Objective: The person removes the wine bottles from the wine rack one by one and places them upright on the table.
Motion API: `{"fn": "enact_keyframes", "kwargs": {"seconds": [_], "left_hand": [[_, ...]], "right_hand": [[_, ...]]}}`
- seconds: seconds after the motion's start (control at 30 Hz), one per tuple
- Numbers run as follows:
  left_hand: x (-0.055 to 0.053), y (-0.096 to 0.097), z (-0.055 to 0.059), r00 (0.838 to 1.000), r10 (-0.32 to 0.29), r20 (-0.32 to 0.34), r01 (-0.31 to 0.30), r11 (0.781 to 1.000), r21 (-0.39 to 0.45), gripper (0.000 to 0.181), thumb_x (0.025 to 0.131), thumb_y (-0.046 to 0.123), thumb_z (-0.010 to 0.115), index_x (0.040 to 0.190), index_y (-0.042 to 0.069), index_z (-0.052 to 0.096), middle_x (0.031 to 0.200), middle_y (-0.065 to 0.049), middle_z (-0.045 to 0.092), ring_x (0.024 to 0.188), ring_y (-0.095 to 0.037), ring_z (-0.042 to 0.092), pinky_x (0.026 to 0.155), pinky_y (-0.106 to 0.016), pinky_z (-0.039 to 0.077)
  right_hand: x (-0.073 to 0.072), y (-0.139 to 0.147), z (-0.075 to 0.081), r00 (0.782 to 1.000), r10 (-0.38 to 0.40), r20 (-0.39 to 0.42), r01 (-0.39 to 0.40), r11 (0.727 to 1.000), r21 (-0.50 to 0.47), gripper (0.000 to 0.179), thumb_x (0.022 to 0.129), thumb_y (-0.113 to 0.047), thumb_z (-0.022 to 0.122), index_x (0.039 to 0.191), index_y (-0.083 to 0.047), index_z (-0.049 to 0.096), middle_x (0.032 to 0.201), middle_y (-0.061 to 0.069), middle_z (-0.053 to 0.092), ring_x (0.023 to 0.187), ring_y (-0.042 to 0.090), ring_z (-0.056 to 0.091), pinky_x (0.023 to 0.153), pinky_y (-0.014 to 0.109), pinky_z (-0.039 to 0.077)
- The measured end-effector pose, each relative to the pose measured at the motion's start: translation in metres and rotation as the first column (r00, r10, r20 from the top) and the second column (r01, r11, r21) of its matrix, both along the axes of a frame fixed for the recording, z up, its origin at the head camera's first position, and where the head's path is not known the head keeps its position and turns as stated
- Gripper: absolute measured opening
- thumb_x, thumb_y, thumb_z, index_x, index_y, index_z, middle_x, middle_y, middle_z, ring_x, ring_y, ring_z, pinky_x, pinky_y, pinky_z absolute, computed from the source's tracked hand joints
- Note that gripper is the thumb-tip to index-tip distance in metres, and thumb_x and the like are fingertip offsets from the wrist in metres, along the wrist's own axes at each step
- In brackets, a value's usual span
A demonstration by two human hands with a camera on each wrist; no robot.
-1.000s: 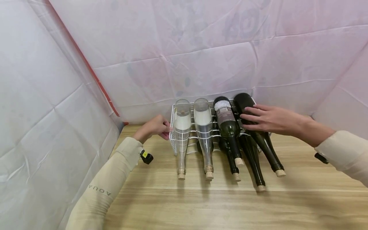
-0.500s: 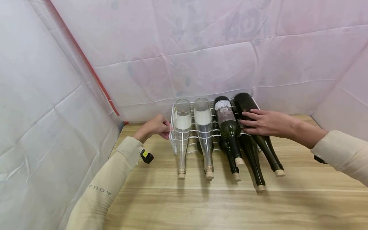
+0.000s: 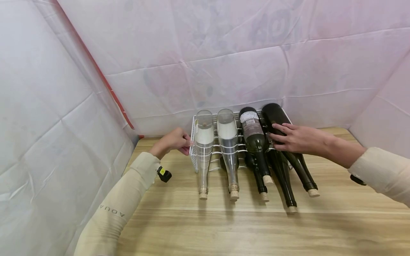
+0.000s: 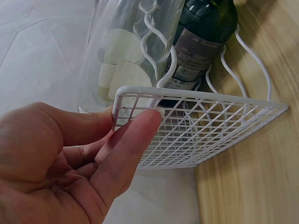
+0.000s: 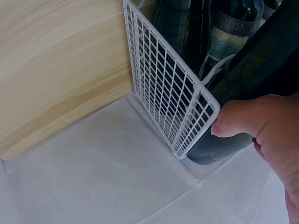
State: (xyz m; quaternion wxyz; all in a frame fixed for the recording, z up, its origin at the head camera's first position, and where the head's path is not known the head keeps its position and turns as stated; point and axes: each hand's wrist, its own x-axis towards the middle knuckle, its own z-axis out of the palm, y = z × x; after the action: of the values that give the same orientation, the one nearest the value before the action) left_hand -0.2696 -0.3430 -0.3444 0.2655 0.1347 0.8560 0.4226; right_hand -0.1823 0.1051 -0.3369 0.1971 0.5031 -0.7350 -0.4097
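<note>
A white wire rack bears several corked bottles lying with their necks toward me. My left hand pinches the rack's left edge; in the left wrist view, thumb and finger meet around its mesh corner. On the right, my right hand grips a dark wine bottle, fingers laid across its top. In the right wrist view the thumb lies along that bottle at the rack's corner. Two clear bottles with white labels and a labelled dark bottle occupy the other upper places.
Lower bottles lie beneath, including one dark bottle whose neck reaches farthest forward. The rack stands on a wooden table, close to a pale sheet hung behind it. Another sheet hangs at the left.
My right hand has slid slightly toward me along the dark bottle, its fingers drawn in a little. The left hand keeps its place on the rack's edge. The bottles look unmoved.
</note>
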Motion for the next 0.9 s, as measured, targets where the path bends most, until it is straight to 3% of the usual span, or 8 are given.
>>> {"fn": "enact_keyframes", "kwargs": {"seconds": [0.23,0.5,0.6,0.7,0.8,0.9], "left_hand": [[-0.001,0.001,0.001,1.000,0.003,0.000,-0.003,1.000,-0.002,0.016,0.099,0.003,0.065,0.096,-0.012,0.069,0.075,-0.010,0.069,0.063,-0.017,0.070,0.079,-0.044,0.067],[-0.002,0.002,-0.001,1.000,0.000,0.000,0.000,1.000,-0.001,0.014,0.099,0.001,0.065,0.098,-0.013,0.070,0.075,-0.010,0.070,0.062,-0.016,0.070,0.078,-0.043,0.067],[-0.002,0.002,-0.002,1.000,0.005,0.002,-0.005,1.000,0.000,0.015,0.099,0.001,0.065,0.098,-0.013,0.070,0.074,-0.009,0.070,0.062,-0.016,0.070,0.077,-0.042,0.067],[-0.002,0.002,-0.003,1.000,0.005,-0.001,-0.005,1.000,0.002,0.015,0.098,0.001,0.065,0.098,-0.013,0.070,0.074,-0.009,0.069,0.062,-0.017,0.070,0.076,-0.041,0.067],[-0.001,0.001,-0.003,1.000,0.004,-0.004,-0.004,1.000,0.006,0.015,0.098,0.000,0.065,0.098,-0.013,0.070,0.074,-0.009,0.069,0.062,-0.016,0.070,0.073,-0.039,0.067],[-0.001,0.001,-0.004,1.000,0.001,-0.008,-0.001,1.000,0.008,0.014,0.098,0.000,0.064,0.098,-0.014,0.070,0.074,-0.009,0.069,0.061,-0.016,0.070,0.072,-0.037,0.067]], "right_hand": [[-0.004,0.008,-0.009,0.988,0.144,-0.050,-0.150,0.979,-0.142,0.050,0.073,-0.015,0.074,0.122,-0.024,0.071,0.130,0.010,0.070,0.120,0.041,0.067,0.094,0.044,0.061],[0.000,0.017,-0.008,0.991,0.132,-0.032,-0.135,0.972,-0.191,0.061,0.069,0.002,0.071,0.127,-0.017,0.070,0.136,0.016,0.067,0.124,0.045,0.065,0.097,0.047,0.060],[0.000,0.021,-0.007,0.991,0.133,0.015,-0.124,0.955,-0.268,0.070,0.062,0.009,0.076,0.128,-0.014,0.068,0.137,0.020,0.066,0.124,0.048,0.064,0.082,0.045,0.064],[0.000,0.027,-0.005,0.989,0.140,0.045,-0.116,0.929,-0.352,0.085,0.063,0.019,0.071,0.141,-0.010,0.058,0.141,0.022,0.063,0.126,0.048,0.063,0.055,0.038,0.059],[-0.001,0.033,-0.006,0.987,0.144,0.070,-0.100,0.897,-0.430,0.106,0.067,0.025,0.056,0.163,-0.012,0.031,0.164,0.021,0.040,0.151,0.044,0.039,0.039,0.033,0.045],[-0.003,0.036,-0.007,0.982,0.155,0.108,-0.080,0.859,-0.506,0.114,0.071,0.027,0.046,0.168,-0.019,0.008,0.176,0.008,0.008,0.163,0.027,0.005,0.034,0.028,0.036]]}}
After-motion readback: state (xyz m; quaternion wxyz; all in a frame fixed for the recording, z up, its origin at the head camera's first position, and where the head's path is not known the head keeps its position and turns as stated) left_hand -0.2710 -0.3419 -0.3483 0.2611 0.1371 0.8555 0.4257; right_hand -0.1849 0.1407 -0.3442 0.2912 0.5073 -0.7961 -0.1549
